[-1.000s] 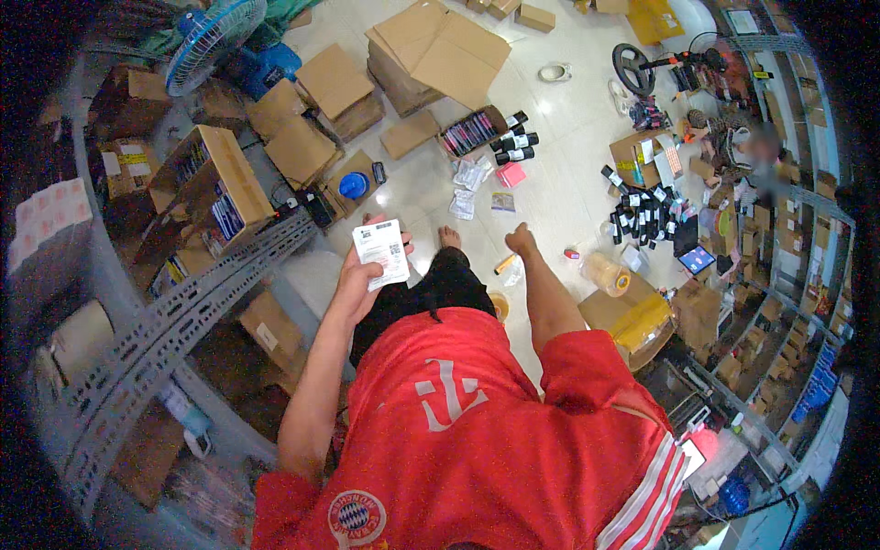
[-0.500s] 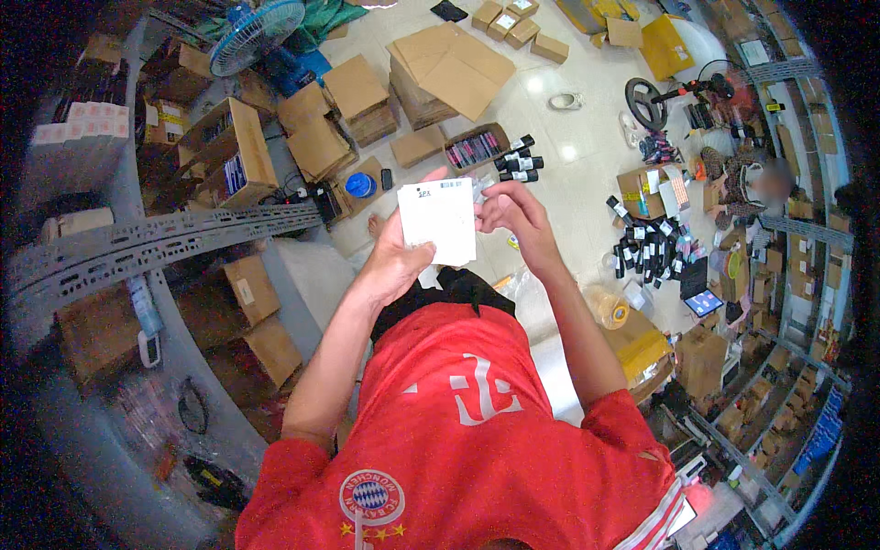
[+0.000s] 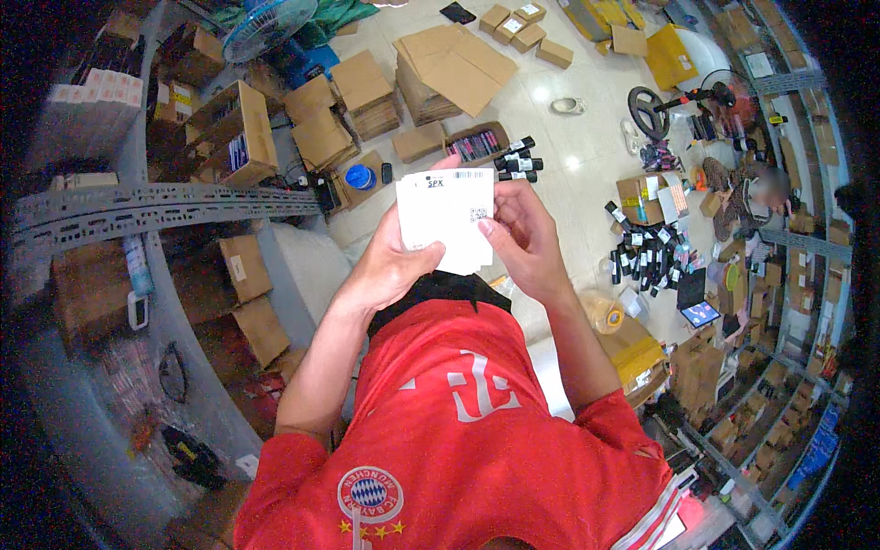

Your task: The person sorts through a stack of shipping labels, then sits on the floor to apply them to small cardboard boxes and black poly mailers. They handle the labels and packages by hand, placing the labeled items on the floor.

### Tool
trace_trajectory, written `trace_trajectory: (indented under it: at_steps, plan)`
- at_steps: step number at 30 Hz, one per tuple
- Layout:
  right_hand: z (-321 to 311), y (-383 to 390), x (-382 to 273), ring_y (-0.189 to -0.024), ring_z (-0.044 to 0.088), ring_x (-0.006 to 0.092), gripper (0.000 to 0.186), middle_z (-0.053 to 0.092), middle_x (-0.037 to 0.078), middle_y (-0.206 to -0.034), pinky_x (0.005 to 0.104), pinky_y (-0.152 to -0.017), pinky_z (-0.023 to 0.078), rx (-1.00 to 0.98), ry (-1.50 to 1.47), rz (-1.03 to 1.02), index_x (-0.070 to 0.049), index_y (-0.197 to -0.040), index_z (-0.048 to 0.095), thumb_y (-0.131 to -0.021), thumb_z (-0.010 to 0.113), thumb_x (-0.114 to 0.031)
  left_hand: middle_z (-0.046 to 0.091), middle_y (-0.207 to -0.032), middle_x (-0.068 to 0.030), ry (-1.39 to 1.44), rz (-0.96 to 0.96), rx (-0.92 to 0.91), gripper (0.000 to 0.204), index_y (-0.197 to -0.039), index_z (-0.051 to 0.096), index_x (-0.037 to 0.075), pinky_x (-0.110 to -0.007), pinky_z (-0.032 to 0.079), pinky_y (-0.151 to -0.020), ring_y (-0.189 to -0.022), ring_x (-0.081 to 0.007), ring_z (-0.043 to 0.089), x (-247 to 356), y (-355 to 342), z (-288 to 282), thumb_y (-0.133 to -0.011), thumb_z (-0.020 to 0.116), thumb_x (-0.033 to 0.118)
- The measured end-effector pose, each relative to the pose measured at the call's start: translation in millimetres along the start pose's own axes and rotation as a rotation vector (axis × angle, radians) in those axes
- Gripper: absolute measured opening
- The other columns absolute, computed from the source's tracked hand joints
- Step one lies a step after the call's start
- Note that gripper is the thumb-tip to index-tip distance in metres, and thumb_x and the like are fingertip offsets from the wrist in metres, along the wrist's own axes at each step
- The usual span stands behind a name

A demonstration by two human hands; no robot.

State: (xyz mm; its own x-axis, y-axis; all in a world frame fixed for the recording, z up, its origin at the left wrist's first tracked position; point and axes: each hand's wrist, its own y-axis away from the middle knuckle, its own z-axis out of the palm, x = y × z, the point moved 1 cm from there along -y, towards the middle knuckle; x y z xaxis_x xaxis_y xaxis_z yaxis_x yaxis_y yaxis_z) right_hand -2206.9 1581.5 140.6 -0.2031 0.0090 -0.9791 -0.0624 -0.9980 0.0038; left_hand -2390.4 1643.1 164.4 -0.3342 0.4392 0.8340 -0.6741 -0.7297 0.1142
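A small stack of white printed shipping labels (image 3: 444, 218) is held up in front of my body, with slightly uneven edges. My left hand (image 3: 392, 264) grips it from the left, thumb pressed on the lower front and fingers behind. On the right side, my right hand (image 3: 526, 246) has its thumb on the front of the labels near a square printed code. Its other fingers are curled at the edge and behind, partly hidden.
Flattened cardboard (image 3: 454, 69), a carton of small packs (image 3: 477, 144) and a pile of black bottles (image 3: 649, 252) lie on the floor. Metal shelving (image 3: 165, 209) runs along the left. A person (image 3: 733, 197) sits low at the right beside a fan (image 3: 729, 101).
My right hand has come in from beside the stack and now has its thumb on the labels' front. The labels show more squarely, with the printed code now visible.
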Motion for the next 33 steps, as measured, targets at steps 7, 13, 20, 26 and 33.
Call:
trace_trajectory:
  at_steps: [7, 13, 20, 26, 33]
  plan:
    - [19.1, -0.2, -3.7, -0.107, 0.065, 0.0142, 0.027, 0.067, 0.009, -0.113, 0.0319, -0.092, 0.051, -0.043, 0.045, 0.033, -0.002, -0.125, 0.05, -0.1, 0.061, -0.001, 0.047, -0.156, -0.0093, -0.12, 0.055, 0.063, 0.083, -0.162, 0.028, 0.0, -0.04, 0.045, -0.114, -0.136, -0.0194, 0.052, 3.4, 23.3, -13.0, -0.09, 0.069, 0.0]
    - [52.2, -15.1, -0.3, -0.118, 0.065, 0.0194, 0.037, 0.065, 0.013, -0.124, 0.0336, -0.099, 0.053, -0.081, 0.186, 0.0, -0.002, -0.128, 0.045, -0.097, 0.06, 0.01, 0.05, -0.152, -0.0112, -0.127, 0.0, 0.202, 0.083, -0.162, 0.028, 0.001, -0.041, 0.044, -0.115, -0.135, -0.0204, 0.053, 5.0, 50.0, -34.9, -0.088, 0.066, -0.003]
    - [99.9, -23.2, 10.2, -0.12, 0.065, 0.0221, 0.04, 0.061, 0.014, -0.124, 0.034, -0.102, 0.054, -0.069, 0.133, -0.054, -0.002, -0.128, 0.043, -0.095, 0.062, 0.012, 0.047, -0.154, -0.0124, 0.163, 0.147, 0.285, 0.087, -0.163, 0.024, 0.002, -0.043, 0.042, -0.117, -0.14, -0.0242, 0.051, 18.6, 94.6, -57.4, -0.083, 0.059, -0.007]
    - [162.9, -20.2, 24.5, -0.117, 0.063, 0.0209, 0.038, 0.059, 0.013, -0.119, 0.0341, -0.103, 0.052, -0.123, 0.117, -0.091, -0.002, -0.127, 0.044, -0.096, 0.061, 0.01, 0.038, -0.163, -0.0103, 0.084, 0.321, 0.33, 0.087, -0.164, 0.024, 0.001, -0.041, 0.035, -0.122, -0.146, -0.0213, 0.043, 34.4, 149.6, -90.7, -0.085, 0.061, 0.0]
    - [203.5, -11.2, 22.0, -0.118, 0.061, 0.0214, 0.036, 0.061, 0.015, -0.123, 0.0363, -0.106, 0.047, -0.144, 0.121, -0.167, 0.0, -0.129, 0.043, -0.098, 0.058, 0.007, 0.03, -0.169, -0.0094, -0.004, 0.411, 0.429, 0.084, -0.163, 0.025, 0.0, -0.041, 0.029, -0.125, -0.15, -0.0209, 0.038, 41.2, 204.9, -105.3, -0.087, 0.062, 0.001]
